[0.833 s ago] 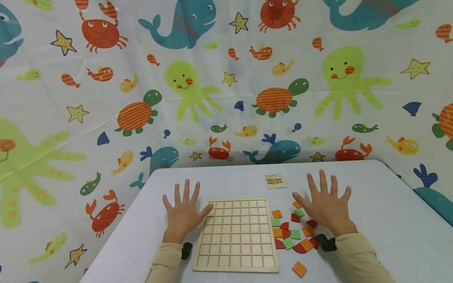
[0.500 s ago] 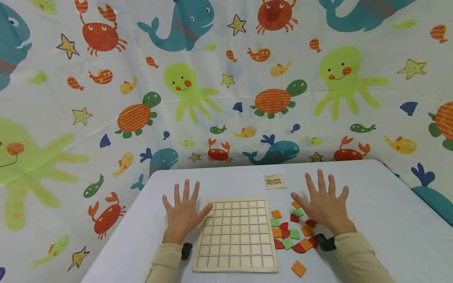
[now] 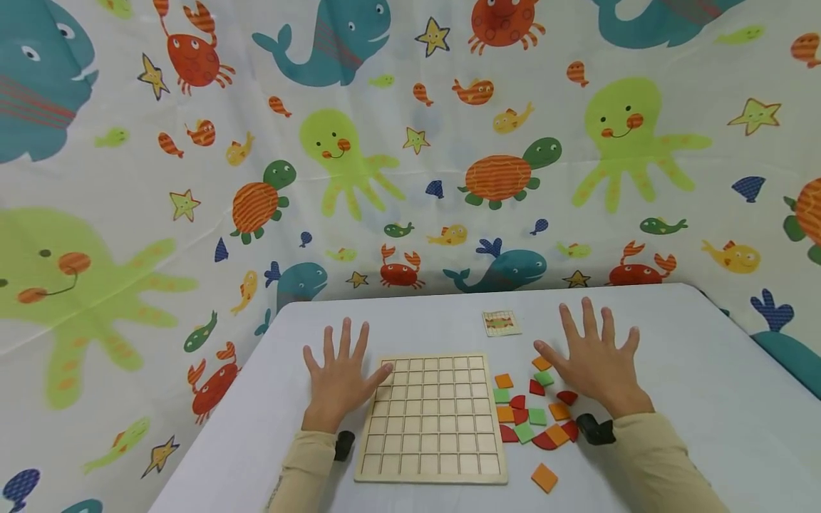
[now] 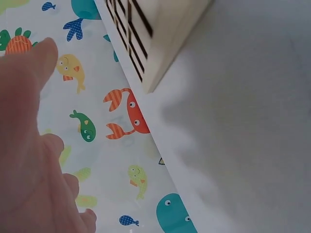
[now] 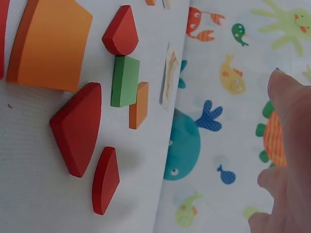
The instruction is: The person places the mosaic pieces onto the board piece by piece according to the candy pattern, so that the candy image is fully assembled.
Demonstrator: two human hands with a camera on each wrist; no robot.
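My left hand [image 3: 343, 388] is spread with straight fingers just left of a wooden grid board [image 3: 431, 478], its thumb over the board's upper left corner. In the left wrist view the hand [image 4: 29, 160] is apart from the board's edge [image 4: 170, 48]. My right hand [image 3: 599, 367], likewise spread and holding nothing, is beside several flat coloured pieces to the board's right. Among them are an orange square [image 3: 505, 415], a green square [image 3: 538, 415] and a red quarter-round piece [image 3: 567, 397]. The right wrist view has red pieces [image 5: 77, 128] and a green piece [image 5: 125, 81] close up.
A small card [image 3: 502, 323] with a picture on a grid lies farther back on the white table [image 3: 410, 320]. One orange square [image 3: 544, 477] is apart from the others, near the front. Behind the table hangs a cloth [image 3: 410, 171] printed with sea animals.
The head view has shifted slightly, so the whole scene sits a little higher and to the right. Both hands keep their spread pose; the board and pieces stay in place.
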